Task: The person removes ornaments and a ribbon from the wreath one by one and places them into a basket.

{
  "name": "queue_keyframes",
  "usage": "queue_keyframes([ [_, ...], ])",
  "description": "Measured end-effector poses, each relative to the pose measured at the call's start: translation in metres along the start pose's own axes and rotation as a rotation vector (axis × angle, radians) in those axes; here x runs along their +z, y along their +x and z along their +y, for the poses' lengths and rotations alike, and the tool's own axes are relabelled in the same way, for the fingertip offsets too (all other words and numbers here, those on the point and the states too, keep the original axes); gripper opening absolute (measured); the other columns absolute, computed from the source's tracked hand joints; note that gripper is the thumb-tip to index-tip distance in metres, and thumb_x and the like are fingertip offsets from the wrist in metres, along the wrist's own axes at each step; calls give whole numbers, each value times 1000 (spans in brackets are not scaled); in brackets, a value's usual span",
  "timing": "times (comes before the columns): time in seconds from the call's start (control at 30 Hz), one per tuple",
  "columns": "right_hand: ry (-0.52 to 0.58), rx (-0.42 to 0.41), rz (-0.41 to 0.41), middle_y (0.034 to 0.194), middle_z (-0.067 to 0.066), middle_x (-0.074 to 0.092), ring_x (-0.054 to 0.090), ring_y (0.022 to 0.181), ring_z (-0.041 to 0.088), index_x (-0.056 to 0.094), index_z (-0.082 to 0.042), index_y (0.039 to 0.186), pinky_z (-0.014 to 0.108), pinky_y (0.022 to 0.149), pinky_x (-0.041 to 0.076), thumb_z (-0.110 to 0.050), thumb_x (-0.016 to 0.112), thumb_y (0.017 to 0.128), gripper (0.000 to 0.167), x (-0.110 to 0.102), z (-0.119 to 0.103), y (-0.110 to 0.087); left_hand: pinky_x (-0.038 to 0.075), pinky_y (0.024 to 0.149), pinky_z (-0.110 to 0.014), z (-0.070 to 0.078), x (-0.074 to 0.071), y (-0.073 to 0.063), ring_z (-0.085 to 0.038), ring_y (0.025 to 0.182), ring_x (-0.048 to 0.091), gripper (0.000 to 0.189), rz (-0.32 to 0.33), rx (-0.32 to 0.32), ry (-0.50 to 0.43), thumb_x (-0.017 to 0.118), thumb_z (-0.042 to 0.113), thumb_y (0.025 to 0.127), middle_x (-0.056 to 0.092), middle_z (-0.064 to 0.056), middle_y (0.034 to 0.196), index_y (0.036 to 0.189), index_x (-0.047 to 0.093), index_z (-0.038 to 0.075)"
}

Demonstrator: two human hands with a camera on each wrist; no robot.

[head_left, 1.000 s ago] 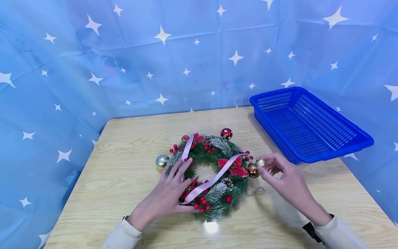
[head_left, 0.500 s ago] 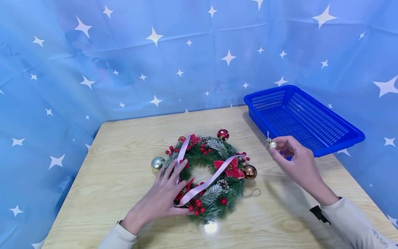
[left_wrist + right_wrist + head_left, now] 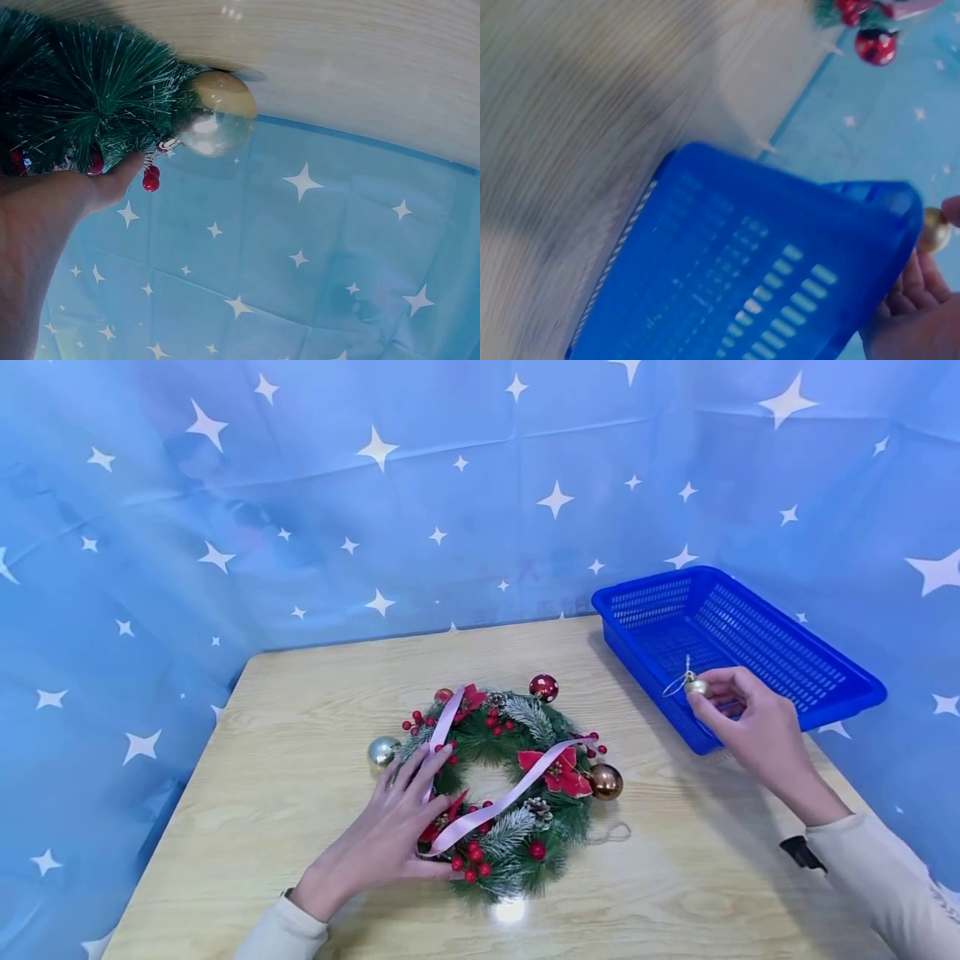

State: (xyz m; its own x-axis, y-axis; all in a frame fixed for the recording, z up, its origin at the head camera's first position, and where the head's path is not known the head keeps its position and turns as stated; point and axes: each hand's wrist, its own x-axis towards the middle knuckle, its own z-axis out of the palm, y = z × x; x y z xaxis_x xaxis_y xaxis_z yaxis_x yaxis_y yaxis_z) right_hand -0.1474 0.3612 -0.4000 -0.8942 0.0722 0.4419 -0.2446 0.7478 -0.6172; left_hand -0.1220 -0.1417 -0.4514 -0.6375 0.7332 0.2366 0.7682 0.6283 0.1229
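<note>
A green Christmas wreath lies on the table, trimmed with red flowers, berries, pine cones and a pink ribbon. My left hand rests on its left side, fingers spread and fairly straight over the greenery. Between thumb and fingers, my right hand pinches a small pale-gold ball ornament with a string loop on top. It is held above the near-left rim of the blue basket. The right wrist view shows the gold ball just beyond the basket's edge.
Around the wreath sit a silver-gold ball, a dotted red ball and a brown ball. A thin loop of cord lies right of it. Behind the table hangs a starry blue cloth.
My right hand has carried the small gold ball away from the wreath's right side, up and right to the basket. The left hand has stayed on the wreath.
</note>
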Motion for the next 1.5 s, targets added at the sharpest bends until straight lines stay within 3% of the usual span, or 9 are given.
queue_keyframes([
  [0.2,-92,56,-59,106,13,74,59,81,-12,70,-3,126,9,69,45,-22,78,103,31,-22,24,-2,29,114,-80,-1,3,10,-48,163,11,73,2,21,-44,81,78,81,15,-16,180,123,74,19],
  [0.37,-167,108,-141,109,12,75,64,87,-1,68,-6,126,14,67,45,-30,76,105,33,-27,37,2,25,117,-79,0,4,10,-50,163,10,97,19,3,-57,83,77,79,14,-20,180,150,63,14],
  [0.57,-183,100,-253,108,12,77,73,94,30,70,-5,120,32,72,54,-29,76,105,29,-7,35,20,25,116,-80,4,-7,-14,-45,165,1,140,25,-161,-110,84,78,76,7,-19,181,175,16,7],
  [0.7,-187,71,-347,105,13,77,73,95,32,72,-1,118,47,79,57,-24,75,104,27,9,29,36,28,111,-84,8,-16,-34,-46,164,5,131,41,-267,-197,80,73,84,8,-14,182,177,11,12],
  [0.8,-191,68,-412,103,12,77,73,95,33,72,2,118,54,83,57,-21,75,104,27,15,26,44,30,107,-85,12,-19,-40,-48,162,13,120,76,-326,-224,77,67,90,12,-14,181,177,14,13],
  [0.9,-207,75,-462,102,12,77,73,97,35,73,4,117,57,85,56,-20,74,104,27,13,25,49,30,109,-85,17,-18,-35,-50,162,14,118,99,-399,-214,74,67,93,12,-15,181,177,14,12],
  [1.07,-247,73,-524,102,13,78,73,99,37,73,4,114,60,87,56,-20,74,103,26,5,30,59,29,109,-86,24,-13,-19,-53,161,12,125,58,-505,-174,70,81,89,10,-17,181,177,12,13],
  [1.23,-276,52,-566,100,11,78,74,99,37,74,5,111,60,90,55,-18,76,100,25,1,38,70,35,105,-85,25,-7,-10,-57,158,19,130,56,-498,-148,70,85,85,10,-20,179,176,15,11],
  [1.5,-335,83,-684,102,13,76,70,99,38,75,6,112,60,88,54,-9,70,97,22,-14,45,68,38,106,-83,27,4,3,-56,158,20,127,108,-442,-147,80,75,86,9,-23,179,173,22,3],
])
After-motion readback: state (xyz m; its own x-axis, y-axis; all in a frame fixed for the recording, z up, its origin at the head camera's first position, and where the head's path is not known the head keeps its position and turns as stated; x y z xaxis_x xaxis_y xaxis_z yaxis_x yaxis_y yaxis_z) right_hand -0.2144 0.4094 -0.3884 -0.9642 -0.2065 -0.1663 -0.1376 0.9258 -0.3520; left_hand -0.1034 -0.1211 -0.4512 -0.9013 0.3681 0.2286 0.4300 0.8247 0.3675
